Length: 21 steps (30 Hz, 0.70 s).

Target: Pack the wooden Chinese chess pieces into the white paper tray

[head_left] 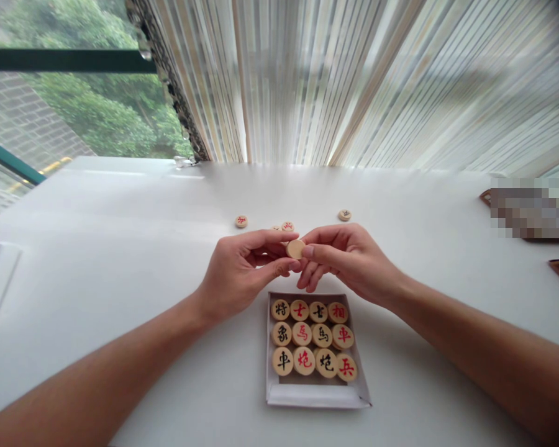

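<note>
A round wooden Chinese chess piece (295,249) is held up between my two hands, its plain side towards me. The fingers and thumb of my left hand (242,264) close on its left side. My right hand (342,254) pinches its right edge between thumb and fingers. Just below them, an open cardboard box (319,395) holds rows of Chinese chess pieces (302,334) with red and black characters. Beyond my hands lie loose pieces: a red-marked one (241,221), another red-marked one (287,226) beside a partly hidden piece (276,229), and a dark-marked one (345,215).
The white table (144,248) reaches back to a striped string curtain (298,93) and a window at the left. Brown objects (531,217), partly blurred out, lie at the right edge. A blurred pale object (4,273) is at the left edge.
</note>
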Available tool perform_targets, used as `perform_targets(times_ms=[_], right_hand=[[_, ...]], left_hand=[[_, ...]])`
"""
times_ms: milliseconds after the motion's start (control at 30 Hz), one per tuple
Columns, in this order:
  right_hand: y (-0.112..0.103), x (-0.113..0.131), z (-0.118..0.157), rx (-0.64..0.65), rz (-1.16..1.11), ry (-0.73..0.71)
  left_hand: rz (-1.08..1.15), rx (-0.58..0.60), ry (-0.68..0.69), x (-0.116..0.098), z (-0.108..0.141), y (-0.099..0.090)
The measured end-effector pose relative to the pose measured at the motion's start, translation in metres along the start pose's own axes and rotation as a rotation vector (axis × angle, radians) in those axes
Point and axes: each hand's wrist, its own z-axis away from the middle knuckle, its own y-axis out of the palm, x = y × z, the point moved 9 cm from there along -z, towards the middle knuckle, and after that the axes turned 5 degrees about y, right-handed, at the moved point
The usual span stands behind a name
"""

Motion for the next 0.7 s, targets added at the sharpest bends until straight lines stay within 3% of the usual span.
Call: perform_targets(times_ms=[367, 700], right_hand=[[0.001, 0.001, -0.001, -0.019, 0.127, -0.040], [0.005, 0.001, 0.001, 0.059, 0.037, -0.043]], left_hand=[[-0.097, 0.101, 0.144, -0.015, 0.003, 0.012], [-0.042, 0.077, 0.097, -0.012, 0.003, 0.008]])
